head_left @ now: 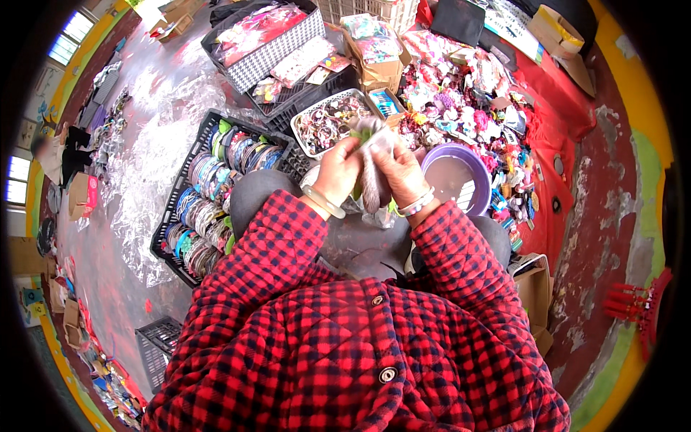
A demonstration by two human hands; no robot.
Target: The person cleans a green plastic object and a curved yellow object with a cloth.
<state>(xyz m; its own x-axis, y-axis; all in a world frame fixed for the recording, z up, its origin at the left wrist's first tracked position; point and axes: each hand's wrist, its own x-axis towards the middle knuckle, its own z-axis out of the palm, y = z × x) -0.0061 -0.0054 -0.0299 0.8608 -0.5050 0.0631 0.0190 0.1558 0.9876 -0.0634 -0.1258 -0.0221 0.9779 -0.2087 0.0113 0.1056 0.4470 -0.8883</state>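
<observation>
Checked jacket (pixel 327 338), hands (pixel 341 169) (pixel 404 174), cluttered grey floor (pixel 108 281)

On my feed: soft-looking grey cloth (pixel 372 183), exact kind unclear, w/ green showing nr top; bunched up btwn L hand (pixel 339 170) & R hand (pixel 404 176), lower end hanging.

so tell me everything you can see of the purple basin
The purple basin is round and looks plastic, standing upright, open, to the right of the right hand. Inside is seemingly cloudy, greyish liquid with a bright reflection. Small colourful accessories crowd its far and right sides; actual contact is unclear.
</observation>
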